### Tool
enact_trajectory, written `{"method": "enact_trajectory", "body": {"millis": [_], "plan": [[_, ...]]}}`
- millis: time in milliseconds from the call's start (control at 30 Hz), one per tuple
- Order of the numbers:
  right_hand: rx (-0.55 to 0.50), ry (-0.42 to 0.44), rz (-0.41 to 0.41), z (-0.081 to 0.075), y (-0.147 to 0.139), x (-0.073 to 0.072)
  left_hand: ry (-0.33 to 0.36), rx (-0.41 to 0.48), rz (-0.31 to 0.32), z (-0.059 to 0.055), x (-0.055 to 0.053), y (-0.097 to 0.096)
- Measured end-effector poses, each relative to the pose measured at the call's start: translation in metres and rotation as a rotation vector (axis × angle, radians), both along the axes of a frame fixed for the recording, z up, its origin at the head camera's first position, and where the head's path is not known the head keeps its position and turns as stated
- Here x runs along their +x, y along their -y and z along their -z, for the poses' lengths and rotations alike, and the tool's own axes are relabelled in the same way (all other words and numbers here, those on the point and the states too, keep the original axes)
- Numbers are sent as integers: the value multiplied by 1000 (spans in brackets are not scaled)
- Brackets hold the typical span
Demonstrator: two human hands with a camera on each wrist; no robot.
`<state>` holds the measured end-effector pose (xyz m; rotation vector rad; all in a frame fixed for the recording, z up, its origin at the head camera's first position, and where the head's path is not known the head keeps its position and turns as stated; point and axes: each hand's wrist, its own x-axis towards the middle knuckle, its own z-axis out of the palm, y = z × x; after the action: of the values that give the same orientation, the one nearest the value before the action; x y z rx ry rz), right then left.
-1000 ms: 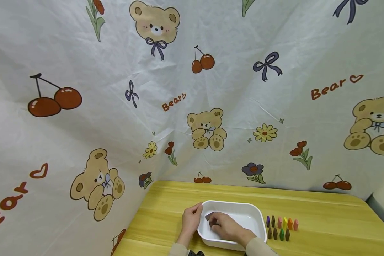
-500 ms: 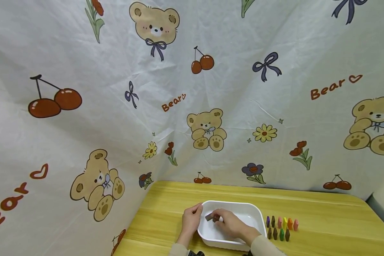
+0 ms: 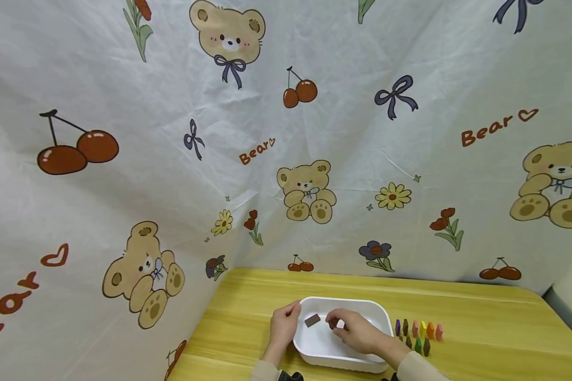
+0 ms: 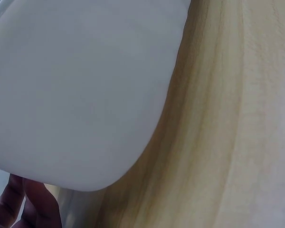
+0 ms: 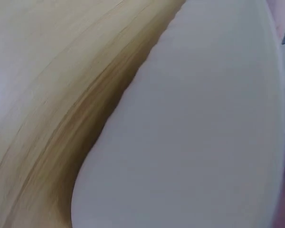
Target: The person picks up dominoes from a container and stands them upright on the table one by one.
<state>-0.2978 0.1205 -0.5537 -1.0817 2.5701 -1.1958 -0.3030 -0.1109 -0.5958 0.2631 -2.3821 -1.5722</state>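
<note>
A white plastic tub [image 3: 343, 362] with rounded corners sits on the wooden table. My left hand [image 3: 283, 327] grips its left wall; in the left wrist view, fingers [image 4: 40, 202] show at the tub's edge. Inside the tub, my right hand [image 3: 359, 332] pinches a small dark brown block [image 3: 332, 323] between thumb and fingers, which partly cover it. Left of that, a second brown block [image 3: 312, 320] lies flat on the tub's floor. The tub's outer wall [image 5: 180, 123] fills most of the right wrist view and hides the work there.
Right of the tub, small coloured blocks stand upright in two rows, among them a purple one [image 3: 398, 327], a yellow one [image 3: 423, 330], an orange one [image 3: 430, 330] and a green one [image 3: 418, 345]. A bear-print cloth [image 3: 333, 132] hangs behind and left of the table [image 3: 495, 328].
My right hand has moved to the right inside the tub with one brown block, leaving a wider gap to the other brown block. The left hand stays on the tub's wall.
</note>
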Motion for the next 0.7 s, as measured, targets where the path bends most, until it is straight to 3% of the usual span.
{"method": "enact_trajectory", "body": {"millis": [333, 700], "plan": [[-28, 84, -43, -5, -14, 7, 8, 7, 0, 1, -1, 1], [-59, 156, -3, -16, -38, 21, 17, 26, 5, -1, 0, 1]]}}
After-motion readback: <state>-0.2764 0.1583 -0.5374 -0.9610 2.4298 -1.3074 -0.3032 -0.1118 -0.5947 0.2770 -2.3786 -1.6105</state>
